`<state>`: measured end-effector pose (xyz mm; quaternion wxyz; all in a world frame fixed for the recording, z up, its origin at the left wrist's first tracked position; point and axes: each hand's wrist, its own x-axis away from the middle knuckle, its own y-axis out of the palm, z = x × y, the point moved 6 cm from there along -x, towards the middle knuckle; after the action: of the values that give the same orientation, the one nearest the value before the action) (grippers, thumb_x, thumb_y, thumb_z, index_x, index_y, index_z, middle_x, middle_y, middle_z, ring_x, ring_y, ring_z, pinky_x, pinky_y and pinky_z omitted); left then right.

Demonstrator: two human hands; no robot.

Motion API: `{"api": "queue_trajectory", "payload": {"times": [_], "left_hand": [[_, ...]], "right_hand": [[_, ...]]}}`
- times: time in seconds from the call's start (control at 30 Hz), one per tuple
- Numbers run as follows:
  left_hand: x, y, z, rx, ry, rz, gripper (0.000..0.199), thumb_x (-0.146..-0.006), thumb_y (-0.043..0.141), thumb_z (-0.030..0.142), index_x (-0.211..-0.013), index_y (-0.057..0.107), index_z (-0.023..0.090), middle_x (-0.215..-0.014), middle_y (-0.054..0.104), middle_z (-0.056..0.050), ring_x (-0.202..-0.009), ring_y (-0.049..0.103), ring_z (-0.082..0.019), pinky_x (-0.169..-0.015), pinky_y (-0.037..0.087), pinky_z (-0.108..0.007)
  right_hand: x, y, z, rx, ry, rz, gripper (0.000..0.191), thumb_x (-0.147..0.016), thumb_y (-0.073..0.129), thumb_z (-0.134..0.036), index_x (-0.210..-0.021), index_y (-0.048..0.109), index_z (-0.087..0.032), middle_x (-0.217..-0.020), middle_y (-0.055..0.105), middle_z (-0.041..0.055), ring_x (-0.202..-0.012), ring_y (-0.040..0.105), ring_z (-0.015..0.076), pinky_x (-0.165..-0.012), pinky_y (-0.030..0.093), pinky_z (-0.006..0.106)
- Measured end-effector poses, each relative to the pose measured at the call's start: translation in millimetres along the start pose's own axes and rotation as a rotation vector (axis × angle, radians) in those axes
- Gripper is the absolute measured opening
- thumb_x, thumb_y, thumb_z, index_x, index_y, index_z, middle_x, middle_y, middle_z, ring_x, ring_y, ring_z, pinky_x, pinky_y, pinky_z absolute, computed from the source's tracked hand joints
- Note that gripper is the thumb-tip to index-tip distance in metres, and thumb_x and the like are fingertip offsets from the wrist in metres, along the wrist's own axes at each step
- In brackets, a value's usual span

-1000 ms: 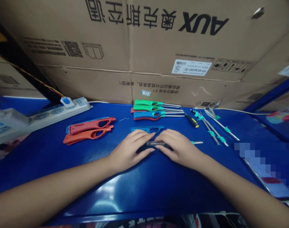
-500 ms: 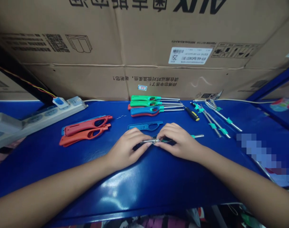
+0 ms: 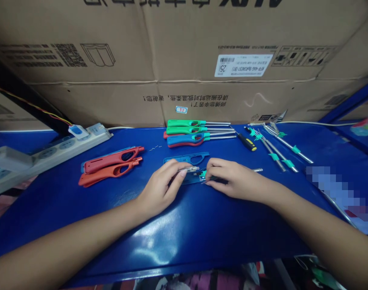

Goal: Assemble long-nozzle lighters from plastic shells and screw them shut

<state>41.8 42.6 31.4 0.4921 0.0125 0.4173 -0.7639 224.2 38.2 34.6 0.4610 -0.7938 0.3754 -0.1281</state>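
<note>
In my left hand (image 3: 164, 185), thumb and fingers pinch a small clear lighter fuel tank (image 3: 192, 169) with a metal end. My right hand (image 3: 229, 175) is closed at the green igniter part (image 3: 203, 175) with thin white wires. A metal lighter tube (image 3: 258, 170) sticks out beyond the right hand. Under the hands lies a blue lighter shell half (image 3: 190, 180), partly covered. Just behind it rests another blue shell half (image 3: 187, 158) with a trigger opening.
Several assembled lighters (image 3: 185, 129) lie at the back beside a screwdriver (image 3: 247, 142). Red and orange shell halves (image 3: 111, 171) are on the left near a power strip (image 3: 60, 147). Tubes with green parts (image 3: 277, 157) lie right; small pins (image 3: 155, 148) lie left of centre.
My hands have moved apart. The left one has lifted the fuel tank slightly away, and the right one has come down to the green igniter part with wires.
</note>
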Motion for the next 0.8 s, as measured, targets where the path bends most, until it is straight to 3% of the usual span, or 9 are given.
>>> {"api": "queue_trajectory", "payload": {"times": [0.2, 0.33, 0.4, 0.53, 0.8], "left_hand": [[-0.6, 1.1, -6.4, 0.04, 0.021, 0.025, 0.028, -0.101, 0.054, 0.021, -0.125, 0.067, 0.019, -0.108, 0.068, -0.008, -0.1, 0.066, -0.018, -0.09, 0.053, -0.031], [-1.0, 1.5, -7.3, 0.05, 0.007, 0.017, 0.024, -0.099, 0.058, 0.023, -0.119, 0.071, 0.02, -0.106, 0.071, -0.008, -0.098, 0.068, -0.019, -0.088, 0.056, -0.032], [-1.2, 1.6, -7.6, 0.081, -0.018, 0.017, 0.024, -0.098, 0.058, 0.023, -0.117, 0.071, 0.019, -0.102, 0.07, -0.008, -0.087, 0.07, -0.017, -0.078, 0.059, -0.029], [-1.4, 5.0, -13.2, 0.241, -0.126, -0.003, 0.024, -0.098, 0.058, 0.026, -0.114, 0.071, 0.016, -0.096, 0.067, -0.007, -0.062, 0.067, -0.01, -0.056, 0.059, -0.022], [-2.2, 5.1, -20.7, 0.241, -0.176, 0.012, 0.024, -0.094, 0.063, 0.028, -0.111, 0.074, 0.015, -0.099, 0.07, -0.01, -0.07, 0.067, -0.014, -0.057, 0.058, -0.024]], "right_hand": [[-6.3, -5.8, 7.6, -0.148, 0.023, 0.081, 0.01, -0.091, 0.068, -0.025, -0.086, 0.07, -0.017, -0.077, 0.063, 0.0004, -0.061, 0.051, 0.0088, -0.059, 0.042, 0.022], [-6.6, 3.2, 26.6, -0.401, 0.218, 0.04, 0.022, -0.087, 0.072, -0.038, -0.086, 0.069, -0.016, -0.057, 0.061, -0.0031, -0.047, 0.055, 0.0084, -0.05, 0.046, 0.021], [-5.5, 10.1, 32.4, -0.539, 0.312, 0.009, 0.03, -0.085, 0.073, -0.045, -0.087, 0.066, -0.016, -0.052, 0.061, -0.0039, -0.042, 0.058, 0.01, -0.046, 0.048, 0.021], [-5.2, 16.5, 33.8, -0.672, 0.397, 0.005, 0.037, -0.081, 0.075, -0.051, -0.088, 0.062, -0.017, -0.048, 0.06, -0.0048, -0.038, 0.059, 0.0115, -0.041, 0.05, 0.021], [-8.1, 17.7, 32.8, -0.821, 0.383, -0.041, 0.038, -0.083, 0.074, -0.05, -0.092, 0.063, -0.015, -0.053, 0.063, -0.0043, -0.044, 0.061, 0.0098, -0.045, 0.054, 0.021]]}}
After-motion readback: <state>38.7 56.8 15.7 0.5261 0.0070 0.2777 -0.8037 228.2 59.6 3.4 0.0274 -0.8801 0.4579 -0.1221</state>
